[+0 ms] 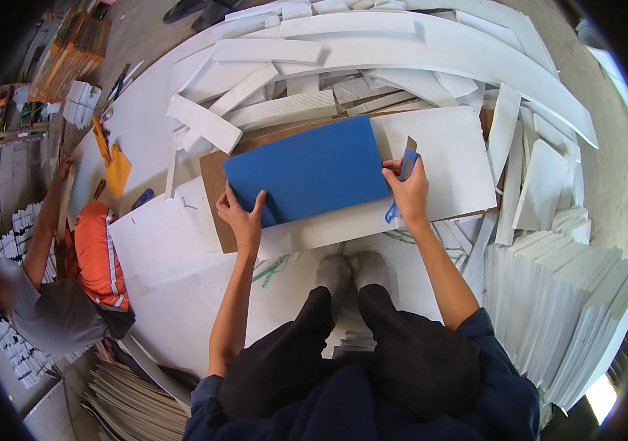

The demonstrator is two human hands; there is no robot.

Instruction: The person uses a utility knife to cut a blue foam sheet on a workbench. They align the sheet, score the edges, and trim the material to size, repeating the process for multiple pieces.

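A flat blue rectangular board (306, 173) lies slightly tilted over a white board (446, 154), with a brown board (214, 192) showing under its left end. My left hand (242, 219) grips the lower left corner of the blue board, thumb and fingers spread along its edges. Held in my right hand (411, 192) is a blue utility knife (408, 163), its blade pointing away from me. The fingertips of that hand touch or nearly touch the right edge of the blue board.
Loose white strips (284, 110) pile up beyond the boards. Stacked white panels (556, 309) stand at the right. On the left, a co-worker (56, 309) sits near an orange garment (99, 253) and a yellow tool (117, 167). Green strapping (273, 270) lies by my feet.
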